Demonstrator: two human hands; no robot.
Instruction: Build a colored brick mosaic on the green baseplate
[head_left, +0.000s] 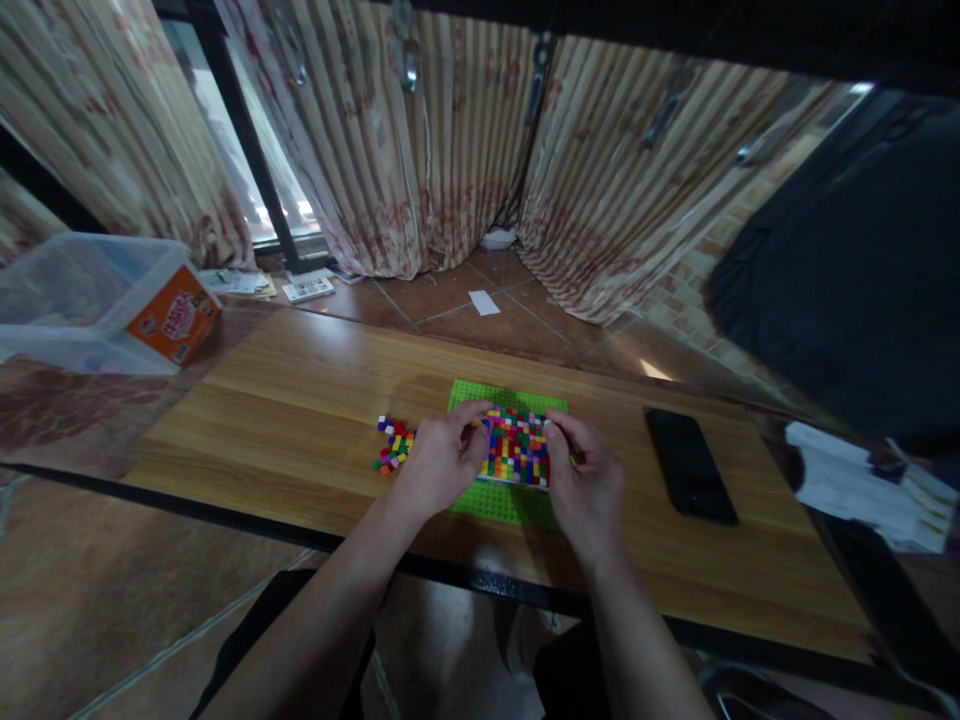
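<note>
A flat rectangle of small coloured bricks, packed in rows with a pale lower edge, lies over a green studded baseplate. My left hand is closed at its left side, thumb and fingers at the upper left corner. At the right side, my right hand grips the edge with its thumb by the upper right corner. Whether the rectangle is raised off the baseplate I cannot tell. Loose coloured bricks form a small heap just left of my left hand, which partly hides them.
The wooden table bears a black phone to the right. A clear plastic box with an orange label stands beyond the table's left end. Papers lie at the far right. Curtains hang behind the table.
</note>
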